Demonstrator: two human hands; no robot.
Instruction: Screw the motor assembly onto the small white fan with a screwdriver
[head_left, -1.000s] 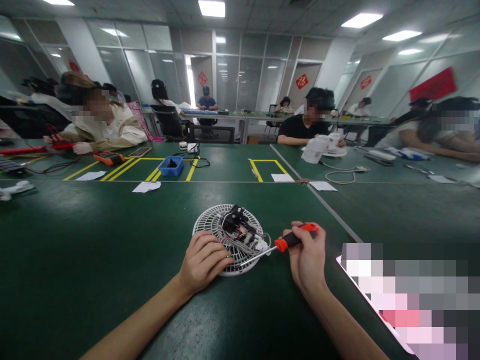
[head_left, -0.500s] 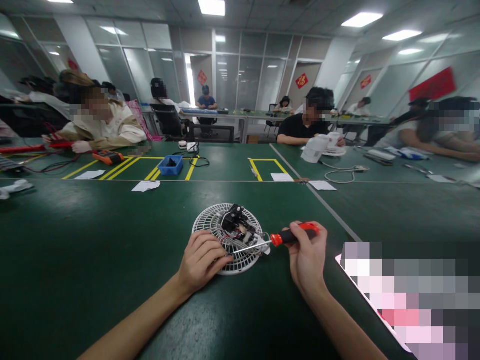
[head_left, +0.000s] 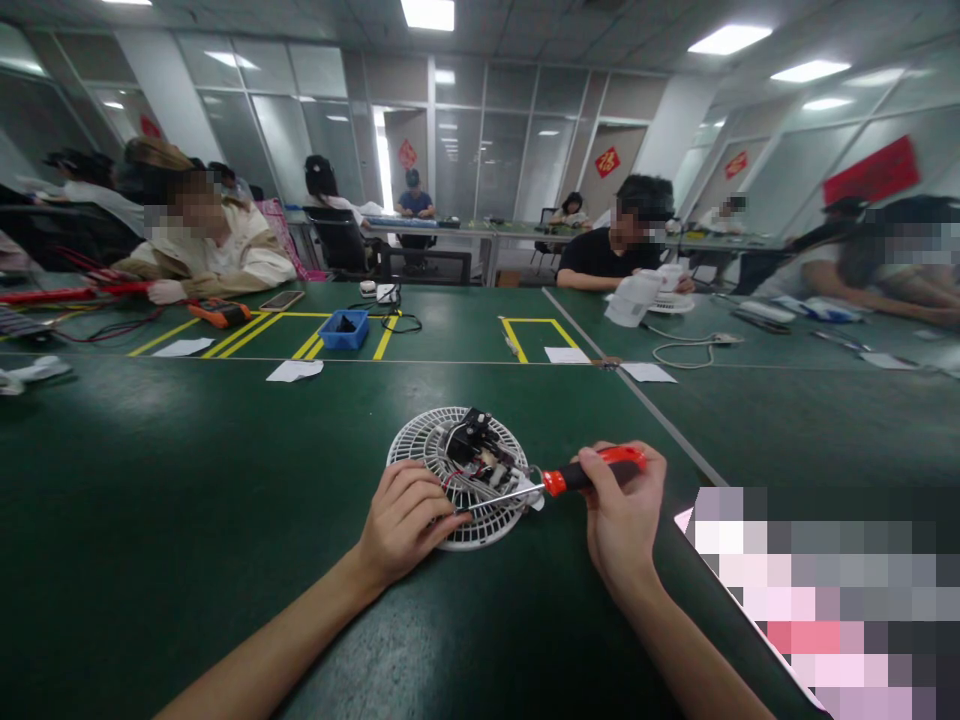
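Observation:
A round white fan grille lies on the green table, with a black motor assembly and loose wires on top of it. My right hand is closed around the red and black handle of a screwdriver. Its metal shaft points left across the grille toward my left fingertips. My left hand rests at the near left side of the grille, thumb and fingers pinched together by the screwdriver's tip. Whatever small thing sits in that pinch is too hidden to name.
Beyond the grille are a blue bin, paper slips and yellow tape marks. An orange multimeter lies at the far left. Across the table a person handles a white fan part. A pale-edged, blurred-out object is at right.
My right hand and the screwdriver's handle have shifted slightly right. The left hand stays pinched at the tip, and the camera view has moved a little.

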